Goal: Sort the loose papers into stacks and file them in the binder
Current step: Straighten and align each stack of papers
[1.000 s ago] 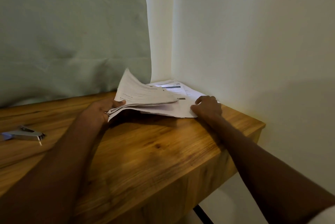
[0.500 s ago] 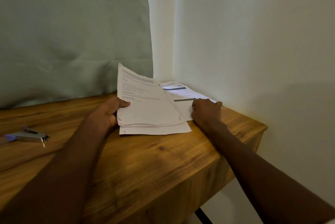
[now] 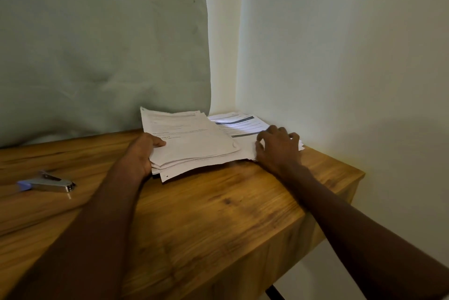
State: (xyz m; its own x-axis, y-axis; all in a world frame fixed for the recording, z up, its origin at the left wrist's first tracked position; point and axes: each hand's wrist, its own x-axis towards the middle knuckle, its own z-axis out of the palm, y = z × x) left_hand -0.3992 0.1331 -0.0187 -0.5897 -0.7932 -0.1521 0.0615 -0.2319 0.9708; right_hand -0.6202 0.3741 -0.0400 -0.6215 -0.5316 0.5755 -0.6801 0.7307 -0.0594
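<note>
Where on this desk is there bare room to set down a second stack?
Bare wood lies on the desk in front of the paper stack, between the two forearms, and between the stapler and the left hand. The far right corner is crowded: the printed sheets fill it under the right hand.

Two bare forearms are seen, with no sleeve, watch or glove worn on either. The left hand (image 3: pixel 141 154) and the right hand (image 3: pixel 277 146) are uncovered; whether a ring is worn cannot be told.
</note>
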